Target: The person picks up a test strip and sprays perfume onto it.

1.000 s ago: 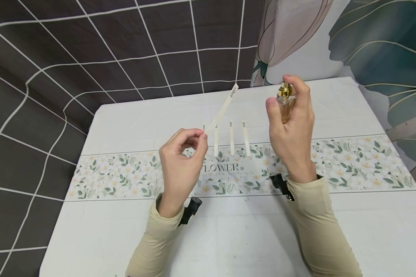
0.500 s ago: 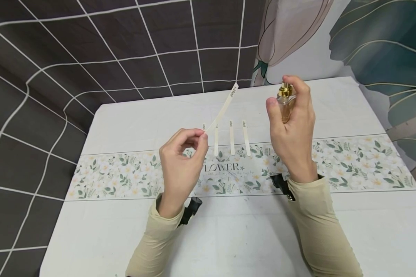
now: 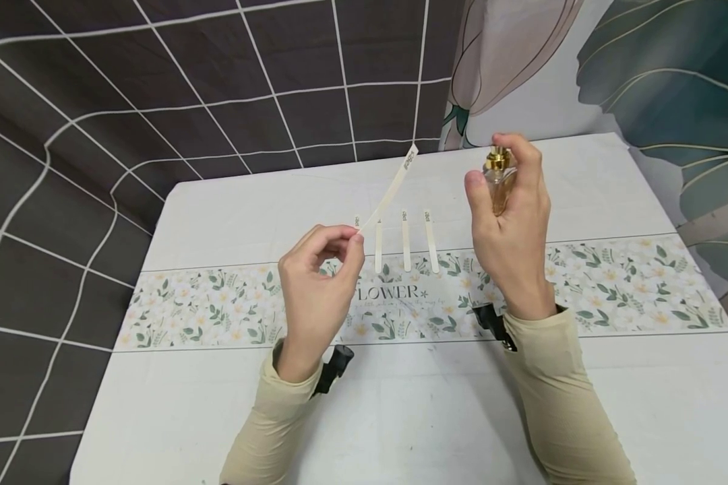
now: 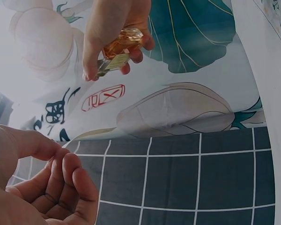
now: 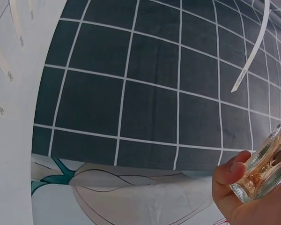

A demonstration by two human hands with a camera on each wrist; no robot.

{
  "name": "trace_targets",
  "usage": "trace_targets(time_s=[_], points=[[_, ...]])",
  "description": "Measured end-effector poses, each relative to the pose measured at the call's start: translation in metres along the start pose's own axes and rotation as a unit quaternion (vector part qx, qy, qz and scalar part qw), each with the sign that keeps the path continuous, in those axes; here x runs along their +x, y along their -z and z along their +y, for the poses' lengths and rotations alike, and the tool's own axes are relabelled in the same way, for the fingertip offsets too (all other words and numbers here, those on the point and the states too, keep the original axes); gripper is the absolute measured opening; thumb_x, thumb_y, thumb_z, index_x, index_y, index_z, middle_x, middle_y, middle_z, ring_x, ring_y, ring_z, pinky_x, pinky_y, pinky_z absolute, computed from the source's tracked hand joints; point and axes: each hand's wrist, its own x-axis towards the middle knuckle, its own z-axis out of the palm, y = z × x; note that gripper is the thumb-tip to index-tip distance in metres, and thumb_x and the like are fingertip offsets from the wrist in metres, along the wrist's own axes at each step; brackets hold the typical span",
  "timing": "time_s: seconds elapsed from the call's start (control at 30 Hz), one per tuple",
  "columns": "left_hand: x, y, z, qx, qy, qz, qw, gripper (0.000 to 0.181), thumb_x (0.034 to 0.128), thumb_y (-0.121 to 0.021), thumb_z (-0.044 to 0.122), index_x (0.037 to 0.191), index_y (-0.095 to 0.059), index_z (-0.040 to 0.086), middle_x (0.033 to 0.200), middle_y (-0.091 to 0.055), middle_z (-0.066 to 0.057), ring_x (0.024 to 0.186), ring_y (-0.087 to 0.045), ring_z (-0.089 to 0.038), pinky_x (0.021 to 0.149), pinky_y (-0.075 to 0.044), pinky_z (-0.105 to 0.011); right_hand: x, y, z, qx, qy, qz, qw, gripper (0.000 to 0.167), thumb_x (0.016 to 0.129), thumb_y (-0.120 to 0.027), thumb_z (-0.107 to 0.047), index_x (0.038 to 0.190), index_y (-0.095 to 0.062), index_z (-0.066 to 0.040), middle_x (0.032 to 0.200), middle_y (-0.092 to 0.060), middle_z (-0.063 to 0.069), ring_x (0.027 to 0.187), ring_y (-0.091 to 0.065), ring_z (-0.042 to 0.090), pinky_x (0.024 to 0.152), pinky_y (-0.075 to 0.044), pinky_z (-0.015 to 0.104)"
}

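Between thumb and forefinger my left hand (image 3: 321, 289) pinches one end of a white paper scent strip (image 3: 392, 188), which slants up and to the right with its printed end high. My right hand (image 3: 512, 229) grips a glass perfume bottle (image 3: 499, 185) holding amber liquid, the index finger on its gold spray top. The bottle stands to the right of the strip, apart from it. In the right wrist view the perfume bottle (image 5: 267, 164) shows clear thick glass, and the strip (image 5: 253, 51) hangs nearby. Several more strips (image 3: 406, 241) lie in a row on the table, one partly behind my left hand.
A white tablecloth (image 3: 412, 417) with a flowered band (image 3: 631, 289) covers the table. Behind it hangs a dark cloth with a white grid (image 3: 303, 60), which also runs along the left side. A curtain with large flowers and leaves (image 3: 522, 54) hangs at the back right.
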Motion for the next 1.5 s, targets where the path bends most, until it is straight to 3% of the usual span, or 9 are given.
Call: trace_targets(time_s=[0.33, 0.5, 0.67, 0.8, 0.93, 1.13, 1.27, 1.37, 1.5], points=[[0.000, -0.001, -0.002, -0.002, 0.004, 0.000, 1.0000, 0.006, 0.0916, -0.067, -0.003, 0.093, -0.073, -0.006, 0.078, -0.066, -0.013, 0.071, -0.060, -0.017, 0.073, -0.056, -0.028, 0.000, 0.000, 0.002, 0.030, -0.008, 0.000, 0.9995, 0.042, 0.102, -0.055, -0.031, 0.141, -0.046, -0.016, 0.095, -0.049, -0.015, 0.067, -0.038, 0.011, 0.064, -0.030, 0.026], [0.001, 0.000, -0.005, -0.027, 0.009, 0.012, 0.9995, 0.007, 0.0925, -0.067, -0.003, 0.094, -0.072, -0.008, 0.080, -0.064, -0.014, 0.074, -0.059, -0.018, 0.073, -0.055, -0.027, 0.001, 0.002, 0.001, 0.087, -0.007, -0.005, 0.9962, 0.052, 0.094, -0.049, -0.030, 0.144, -0.039, -0.017, 0.103, -0.050, -0.007, 0.082, -0.046, 0.012, 0.070, -0.037, 0.025], [0.004, 0.001, -0.010, -0.063, 0.041, 0.011, 0.9971, 0.012, 0.0945, -0.069, 0.002, 0.099, -0.072, -0.009, 0.091, -0.064, -0.009, 0.086, -0.062, -0.020, 0.074, -0.055, -0.025, 0.005, 0.010, 0.000, 0.107, -0.010, -0.027, 0.9938, 0.061, 0.095, -0.052, -0.028, 0.151, -0.029, -0.015, 0.117, -0.050, -0.003, 0.102, -0.051, 0.015, 0.083, -0.042, 0.025], [0.008, 0.001, -0.017, -0.099, 0.092, 0.014, 0.9907, 0.016, 0.0951, -0.071, 0.005, 0.102, -0.072, -0.010, 0.095, -0.065, -0.001, 0.089, -0.060, -0.018, 0.072, -0.051, -0.022, 0.009, 0.019, 0.001, 0.092, -0.009, -0.044, 0.9947, 0.063, 0.099, -0.057, -0.025, 0.153, -0.026, -0.014, 0.123, -0.054, -0.004, 0.108, -0.051, 0.014, 0.088, -0.033, 0.024], [0.012, -0.002, -0.025, -0.150, 0.160, 0.026, 0.9753, 0.017, 0.0952, -0.071, 0.006, 0.105, -0.073, -0.008, 0.089, -0.067, 0.002, 0.078, -0.056, -0.013, 0.067, -0.047, -0.021, 0.013, 0.028, 0.005, 0.077, -0.005, -0.045, 0.9960, 0.062, 0.100, -0.060, -0.022, 0.153, -0.027, -0.015, 0.127, -0.058, -0.004, 0.108, -0.053, 0.013, 0.083, -0.030, 0.024], [0.013, -0.016, -0.044, -0.239, 0.279, 0.009, 0.9300, 0.009, 0.0957, -0.067, 0.000, 0.101, -0.073, 0.001, 0.081, -0.068, 0.001, 0.070, -0.056, -0.011, 0.062, -0.048, -0.019, 0.016, 0.035, 0.010, 0.063, -0.029, -0.044, 0.9966, 0.059, 0.102, -0.059, -0.017, 0.153, -0.028, -0.015, 0.131, -0.058, 0.000, 0.112, -0.053, 0.012, 0.085, -0.033, 0.023], [0.007, -0.032, -0.059, -0.237, 0.339, -0.035, 0.9096, 0.010, 0.0960, -0.066, 0.001, 0.104, -0.071, 0.002, 0.081, -0.072, 0.002, 0.070, -0.057, -0.010, 0.061, -0.046, -0.020, 0.017, 0.035, 0.010, 0.056, -0.050, -0.042, 0.9963, 0.059, 0.101, -0.059, -0.015, 0.152, -0.028, -0.015, 0.132, -0.057, 0.003, 0.112, -0.052, 0.009, 0.086, -0.032, 0.023], [0.001, -0.043, -0.073, -0.214, 0.373, -0.068, 0.9003, 0.014, 0.0976, -0.065, 0.005, 0.110, -0.070, 0.000, 0.083, -0.074, 0.004, 0.070, -0.056, -0.010, 0.061, -0.043, -0.020, 0.018, 0.033, 0.014, 0.056, -0.054, -0.043, 0.9961, 0.059, 0.102, -0.060, -0.016, 0.152, -0.029, -0.015, 0.133, -0.057, 0.004, 0.113, -0.053, 0.010, 0.086, -0.033, 0.023], [-0.006, -0.052, -0.091, -0.180, 0.411, -0.090, 0.8892, 0.017, 0.0983, -0.067, 0.010, 0.113, -0.071, 0.002, 0.084, -0.075, 0.004, 0.068, -0.055, -0.010, 0.060, -0.041, -0.020, 0.019, 0.033, 0.022, 0.040, -0.063, -0.064, 0.9952, 0.063, 0.102, -0.063, -0.020, 0.154, -0.028, -0.019, 0.137, -0.057, 0.005, 0.116, -0.051, 0.010, 0.089, -0.035, 0.023]])
